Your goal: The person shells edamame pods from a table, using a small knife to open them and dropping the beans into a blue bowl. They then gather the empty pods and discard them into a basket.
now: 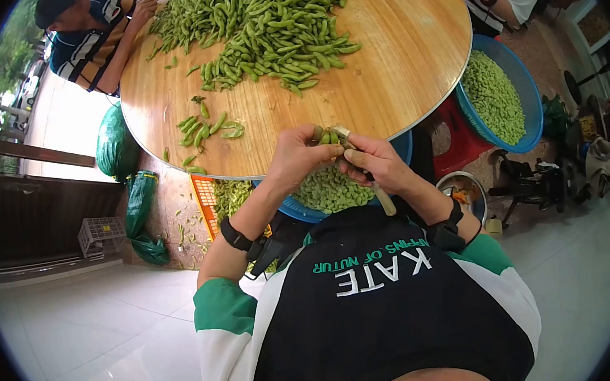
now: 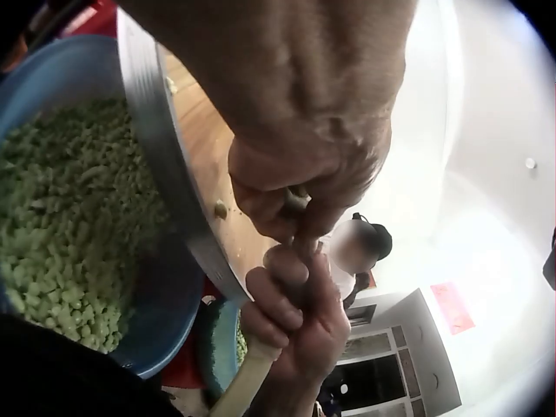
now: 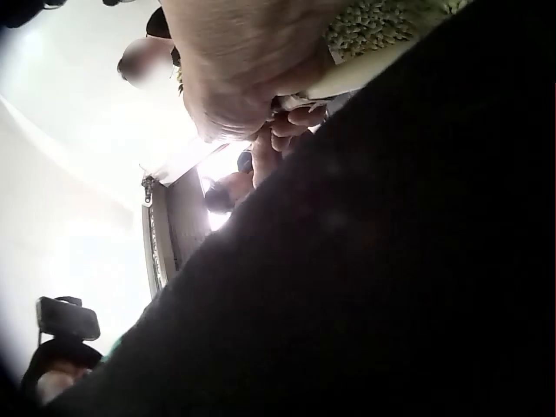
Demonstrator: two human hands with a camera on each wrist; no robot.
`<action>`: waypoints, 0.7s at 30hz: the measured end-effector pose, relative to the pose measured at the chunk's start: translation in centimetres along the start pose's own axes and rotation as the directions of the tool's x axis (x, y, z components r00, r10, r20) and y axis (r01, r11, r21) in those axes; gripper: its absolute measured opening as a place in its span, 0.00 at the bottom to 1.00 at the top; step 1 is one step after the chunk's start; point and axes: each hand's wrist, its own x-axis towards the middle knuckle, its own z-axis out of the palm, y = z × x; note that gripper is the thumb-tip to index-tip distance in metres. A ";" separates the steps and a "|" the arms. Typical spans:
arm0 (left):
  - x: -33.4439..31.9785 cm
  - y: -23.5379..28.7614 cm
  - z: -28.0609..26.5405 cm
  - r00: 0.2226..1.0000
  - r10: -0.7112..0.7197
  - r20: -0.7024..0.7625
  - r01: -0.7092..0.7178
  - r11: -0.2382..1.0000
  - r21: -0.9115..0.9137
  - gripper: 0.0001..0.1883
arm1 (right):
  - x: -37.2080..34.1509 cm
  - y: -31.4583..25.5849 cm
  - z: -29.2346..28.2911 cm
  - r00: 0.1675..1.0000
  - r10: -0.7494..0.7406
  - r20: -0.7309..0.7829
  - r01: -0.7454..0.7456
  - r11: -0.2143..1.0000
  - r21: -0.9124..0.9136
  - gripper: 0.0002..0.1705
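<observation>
Both hands meet over the near edge of the round wooden table (image 1: pixel 409 58). The left hand (image 1: pixel 296 158) pinches green pods (image 1: pixel 330 137) between thumb and fingers. Against them is the right hand (image 1: pixel 382 163), its fingers curled round a tool with a pale handle (image 1: pixel 384 199) that points down toward the body. In the left wrist view the left hand (image 2: pixel 304 130) touches the right hand (image 2: pixel 300 321), and the pale handle (image 2: pixel 243 382) sticks out below. The right wrist view shows the right hand (image 3: pixel 252 69) with the handle (image 3: pixel 360 74); the tool's tip is hidden.
A big heap of pods (image 1: pixel 269 27) covers the table's far side, with a few loose pods (image 1: pixel 198 131) at left. Under the hands sits a blue basin of shelled beans (image 1: pixel 330 188); another blue basin (image 1: pixel 530 105) is at right. An orange crate (image 1: pixel 206 199) stands left. Two people sit across.
</observation>
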 end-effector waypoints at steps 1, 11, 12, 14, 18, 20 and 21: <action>-0.1 0.3 0.1 1.000 -0.026 -0.003 0.026 1.000 -0.017 0.05 | -0.1 0.0 0.0 1.000 -0.003 0.022 0.002 1.000 0.029 0.15; -0.1 0.1 -0.4 0.978 -0.187 0.098 0.197 0.974 -0.114 0.10 | 0.0 0.1 -0.2 0.995 0.013 0.100 -0.033 0.979 0.200 0.18; -0.2 -0.1 -0.5 0.977 -0.187 0.100 0.198 0.973 -0.114 0.10 | 0.0 0.1 -0.1 0.995 0.014 0.099 -0.034 0.979 0.200 0.18; -0.4 -0.4 -0.8 0.981 -0.080 0.177 0.118 0.969 -0.218 0.11 | 0.0 0.1 -0.1 0.997 0.000 0.075 -0.012 0.987 0.162 0.21; -0.6 -1.0 -1.5 0.968 -0.077 0.239 0.150 0.941 -0.303 0.11 | -0.1 0.3 0.3 0.996 0.013 0.093 -0.027 0.988 0.150 0.25; -0.9 -0.4 -1.2 0.972 -0.091 0.218 0.162 0.930 -0.329 0.09 | 0.0 0.2 0.5 0.996 0.012 0.090 -0.022 0.993 0.116 0.25; -0.9 -0.5 -1.2 0.971 -0.092 0.219 0.162 0.931 -0.328 0.09 | 0.0 0.1 0.7 0.996 0.010 0.090 -0.021 0.993 0.117 0.25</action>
